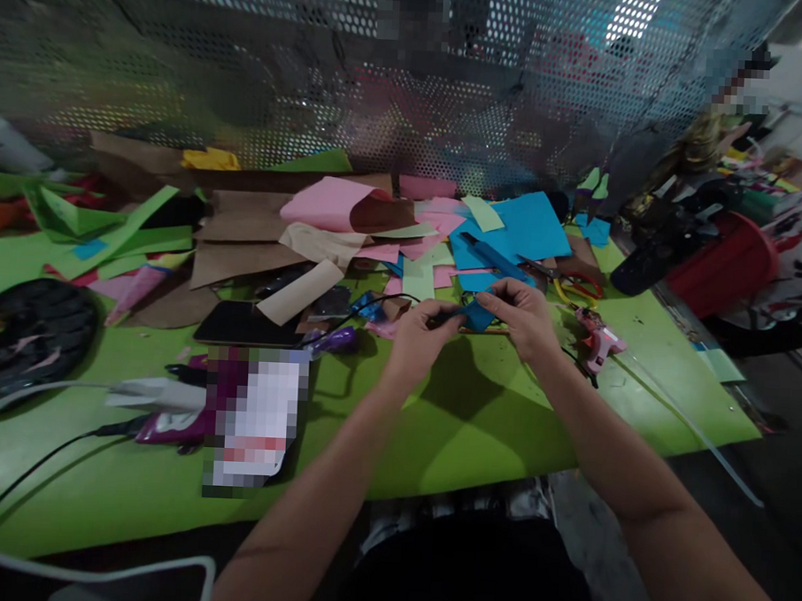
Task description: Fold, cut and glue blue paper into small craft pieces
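Between my two hands, just above the green table [475, 437], is a small piece of blue paper [478, 316]. My left hand [426, 330] pinches its left side, with the fingertips close together. From the other side my right hand [521, 313] grips its upper right edge between thumb and fingers. Behind my hands lie larger blue sheets [520, 226] and pale green strips [419, 279]. A pink glue gun [597, 340] rests to the right of my right hand, a long clear glue stick [694, 428] reaching out behind it.
Pink paper [329, 204], brown paper [245, 227] and green strips [105, 226] pile up along the perforated metal panel [331, 85]. Yellow-and-red-handled scissors [578, 289] lie at the right. A phone [247, 324], a purple device [176, 425] with a cable and a black round tray [33, 338] occupy the left.
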`<action>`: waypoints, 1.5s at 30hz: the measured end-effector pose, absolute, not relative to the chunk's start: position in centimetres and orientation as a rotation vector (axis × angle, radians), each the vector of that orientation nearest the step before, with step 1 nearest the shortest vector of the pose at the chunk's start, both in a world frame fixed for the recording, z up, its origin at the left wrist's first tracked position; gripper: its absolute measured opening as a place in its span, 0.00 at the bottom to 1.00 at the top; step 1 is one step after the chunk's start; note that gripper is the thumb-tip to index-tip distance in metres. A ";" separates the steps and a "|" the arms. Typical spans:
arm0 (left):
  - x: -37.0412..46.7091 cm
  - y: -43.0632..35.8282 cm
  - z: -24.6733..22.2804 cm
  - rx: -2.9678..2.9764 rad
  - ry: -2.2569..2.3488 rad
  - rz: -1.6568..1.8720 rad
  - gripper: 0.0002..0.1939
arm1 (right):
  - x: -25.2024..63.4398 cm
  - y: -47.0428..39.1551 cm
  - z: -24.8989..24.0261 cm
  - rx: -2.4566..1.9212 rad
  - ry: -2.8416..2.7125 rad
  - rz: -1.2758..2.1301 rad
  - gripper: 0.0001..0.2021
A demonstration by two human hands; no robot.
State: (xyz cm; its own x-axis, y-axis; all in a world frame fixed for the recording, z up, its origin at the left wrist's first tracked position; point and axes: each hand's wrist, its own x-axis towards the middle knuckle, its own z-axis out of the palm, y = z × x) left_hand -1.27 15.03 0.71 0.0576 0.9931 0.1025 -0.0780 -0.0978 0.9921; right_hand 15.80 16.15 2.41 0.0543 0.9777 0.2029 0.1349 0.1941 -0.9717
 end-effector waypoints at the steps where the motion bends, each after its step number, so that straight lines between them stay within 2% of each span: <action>1: -1.2 15.0 0.7 1.259 1.060 1.267 0.07 | 15.8 16.1 2.4 -1.187 -1.344 0.939 0.19; 14: -1.2 15.1 0.4 1.201 1.044 1.251 0.11 | 15.8 16.1 2.4 -1.164 -1.356 0.950 0.14; 22: -1.6 15.4 0.0 1.132 1.032 1.309 0.11 | 15.5 16.0 3.1 -1.127 -1.329 0.976 0.20; 33: -1.6 15.5 -0.3 1.127 1.035 1.316 0.14 | 15.5 16.2 2.5 -1.185 -1.357 0.890 0.18; 45: -1.4 15.3 0.1 1.228 1.074 1.297 0.11 | 15.4 16.2 2.6 -1.163 -1.299 0.947 0.23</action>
